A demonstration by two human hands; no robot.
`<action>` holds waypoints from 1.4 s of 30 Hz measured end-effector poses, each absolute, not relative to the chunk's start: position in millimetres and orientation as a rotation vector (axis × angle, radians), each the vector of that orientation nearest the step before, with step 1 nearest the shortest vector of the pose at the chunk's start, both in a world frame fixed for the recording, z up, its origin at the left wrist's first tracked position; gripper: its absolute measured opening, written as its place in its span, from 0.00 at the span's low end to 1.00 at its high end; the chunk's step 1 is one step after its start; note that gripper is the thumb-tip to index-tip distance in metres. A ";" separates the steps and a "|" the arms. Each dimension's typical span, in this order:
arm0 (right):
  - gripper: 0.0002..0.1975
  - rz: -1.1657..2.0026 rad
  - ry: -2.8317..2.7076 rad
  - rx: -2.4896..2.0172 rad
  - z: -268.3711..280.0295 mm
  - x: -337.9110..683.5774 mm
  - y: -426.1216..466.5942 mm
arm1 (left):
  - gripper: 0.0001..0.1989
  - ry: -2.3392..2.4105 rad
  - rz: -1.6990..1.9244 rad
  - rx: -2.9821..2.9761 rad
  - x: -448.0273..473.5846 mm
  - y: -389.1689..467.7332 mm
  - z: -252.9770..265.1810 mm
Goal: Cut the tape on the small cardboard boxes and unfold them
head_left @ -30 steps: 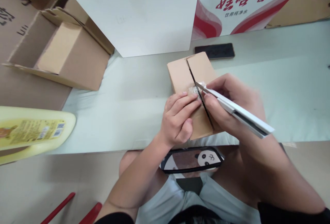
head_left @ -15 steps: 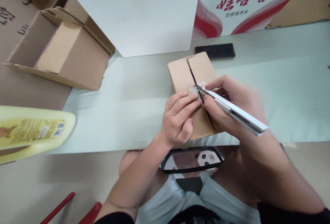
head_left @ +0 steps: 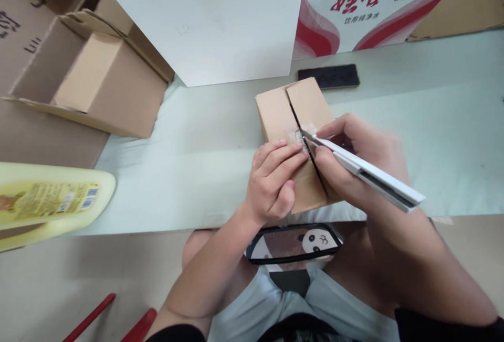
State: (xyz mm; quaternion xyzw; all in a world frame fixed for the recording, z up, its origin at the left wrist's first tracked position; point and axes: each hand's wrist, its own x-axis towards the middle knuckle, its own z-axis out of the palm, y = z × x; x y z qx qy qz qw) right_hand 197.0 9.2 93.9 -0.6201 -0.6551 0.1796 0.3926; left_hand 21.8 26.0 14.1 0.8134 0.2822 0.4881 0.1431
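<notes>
A small brown cardboard box sits on the table, a dark seam running down the middle of its top flaps. Crumpled clear tape crosses that seam. My left hand grips the box's near left part, fingers together on the top by the tape and thumb bent. My right hand is closed around a white-handled utility knife. The knife's metal blade points left, its tip at the seam by the tape. How deep the tip sits is hard to tell.
Behind the box lies a black phone. A white box and a red-and-white printed carton stand at the back. Open brown cartons are at the left, with a yellow bottle nearer. A panda-patterned pouch lies on my lap.
The knife and my right hand have shifted slightly to the right, with the handle's rear end swinging outward and a bit lower. My left hand and the box stay in place.
</notes>
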 end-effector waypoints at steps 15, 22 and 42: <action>0.03 0.485 -1.663 -1.570 93.9 196.5 10.5 | 0.22 0.811 1.419 2.321 22.9 25.6 13.5; 0.03 0.474 -1.675 -1.537 91.3 199.3 8.7 | 0.23 0.825 1.423 2.330 22.9 25.7 12.7; 0.03 0.494 -1.672 -1.552 96.8 198.9 9.8 | 0.23 0.816 1.425 2.338 22.7 26.2 14.9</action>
